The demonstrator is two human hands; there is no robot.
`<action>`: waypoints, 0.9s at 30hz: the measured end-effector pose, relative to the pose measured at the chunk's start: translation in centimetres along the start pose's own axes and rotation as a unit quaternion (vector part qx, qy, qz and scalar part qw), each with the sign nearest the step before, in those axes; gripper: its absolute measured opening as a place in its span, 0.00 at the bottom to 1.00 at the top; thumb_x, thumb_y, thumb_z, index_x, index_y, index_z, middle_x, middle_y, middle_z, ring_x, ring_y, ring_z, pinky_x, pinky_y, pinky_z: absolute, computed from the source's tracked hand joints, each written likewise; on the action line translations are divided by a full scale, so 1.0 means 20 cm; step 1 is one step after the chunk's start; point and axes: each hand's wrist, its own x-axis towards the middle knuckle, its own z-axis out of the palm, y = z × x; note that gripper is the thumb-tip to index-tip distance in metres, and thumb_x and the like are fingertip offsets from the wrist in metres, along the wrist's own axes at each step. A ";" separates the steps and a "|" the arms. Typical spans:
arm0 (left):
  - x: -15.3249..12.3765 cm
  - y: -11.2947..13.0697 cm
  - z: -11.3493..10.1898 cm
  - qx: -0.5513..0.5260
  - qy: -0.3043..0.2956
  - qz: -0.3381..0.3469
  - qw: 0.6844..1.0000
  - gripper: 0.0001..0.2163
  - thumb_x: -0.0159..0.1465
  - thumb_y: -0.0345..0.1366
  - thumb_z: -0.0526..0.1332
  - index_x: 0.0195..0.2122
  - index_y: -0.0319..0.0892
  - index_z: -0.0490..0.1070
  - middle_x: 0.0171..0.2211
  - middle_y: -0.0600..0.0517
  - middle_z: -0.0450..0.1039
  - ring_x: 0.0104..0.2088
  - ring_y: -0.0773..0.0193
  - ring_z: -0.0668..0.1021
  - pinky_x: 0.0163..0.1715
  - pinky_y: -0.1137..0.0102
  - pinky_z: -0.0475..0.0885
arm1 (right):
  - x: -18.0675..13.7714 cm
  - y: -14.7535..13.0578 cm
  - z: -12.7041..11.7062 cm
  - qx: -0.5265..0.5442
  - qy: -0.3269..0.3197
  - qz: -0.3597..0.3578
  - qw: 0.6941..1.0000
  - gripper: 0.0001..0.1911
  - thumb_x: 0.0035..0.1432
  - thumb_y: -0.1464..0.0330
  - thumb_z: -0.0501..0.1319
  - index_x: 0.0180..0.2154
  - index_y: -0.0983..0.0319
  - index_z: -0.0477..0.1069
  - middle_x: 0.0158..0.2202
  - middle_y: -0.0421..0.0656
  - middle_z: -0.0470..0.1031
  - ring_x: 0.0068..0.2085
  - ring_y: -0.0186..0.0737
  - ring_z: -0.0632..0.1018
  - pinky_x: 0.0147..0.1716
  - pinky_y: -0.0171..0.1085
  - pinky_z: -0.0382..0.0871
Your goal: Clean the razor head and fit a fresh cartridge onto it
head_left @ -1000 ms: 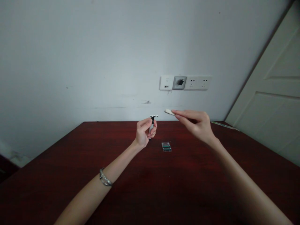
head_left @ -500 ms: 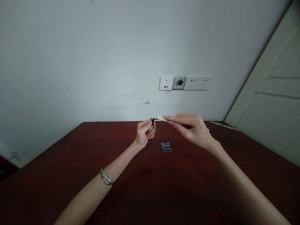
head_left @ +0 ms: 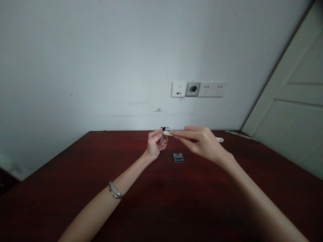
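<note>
My left hand (head_left: 153,143), a bracelet on its wrist, is closed around the handle of what looks like a razor (head_left: 164,129), upright, with a black neck and a T-shaped top. My right hand (head_left: 202,141) pinches a slim white stick-shaped tool (head_left: 167,133). Its rounded tip lies against or just in front of the razor's neck, by my left thumb; I cannot tell whether they touch. The tool's other end, with a small hole, sticks out behind my right hand. Below the hands, a small clear plastic case (head_left: 179,158) with green inside lies on the table.
The dark red wooden table (head_left: 151,208) runs back to a white wall (head_left: 113,67). Sockets and switches (head_left: 210,89) are mounted on that wall. A thin patterned strip (head_left: 241,135) lies at the table's back right edge, near a pale panelled door (head_left: 297,117).
My right hand has moved left and slightly down, bringing the white tool's tip from beside the razor's top to its neck. The tool's holed end now shows. My left hand stays nearly still.
</note>
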 end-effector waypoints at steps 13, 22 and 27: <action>-0.01 -0.02 0.00 0.022 -0.008 -0.001 1.000 0.15 0.54 0.45 0.60 0.23 0.36 0.66 0.11 0.58 0.55 0.11 0.77 0.53 0.10 0.79 0.45 | 0.00 0.00 -0.01 0.013 0.000 0.008 1.000 0.15 0.62 0.67 0.55 0.48 0.57 0.74 0.27 0.42 0.72 0.25 0.31 0.68 0.25 0.33 0.58; -0.01 -0.05 -0.02 0.030 -0.013 0.002 0.999 0.15 0.56 0.45 0.59 0.23 0.36 0.66 0.11 0.59 0.54 0.11 0.77 0.53 0.10 0.79 0.45 | 0.01 -0.01 -0.05 -0.006 -0.030 0.006 1.000 0.16 0.62 0.67 0.54 0.49 0.57 0.73 0.26 0.42 0.72 0.24 0.31 0.67 0.26 0.32 0.57; -0.01 -0.05 -0.03 0.029 -0.007 -0.001 1.000 0.15 0.56 0.45 0.59 0.24 0.36 0.67 0.12 0.59 0.55 0.11 0.77 0.53 0.10 0.79 0.45 | 0.01 -0.02 -0.05 -0.018 -0.027 0.007 0.999 0.17 0.63 0.67 0.53 0.51 0.56 0.71 0.29 0.43 0.73 0.26 0.32 0.68 0.26 0.32 0.57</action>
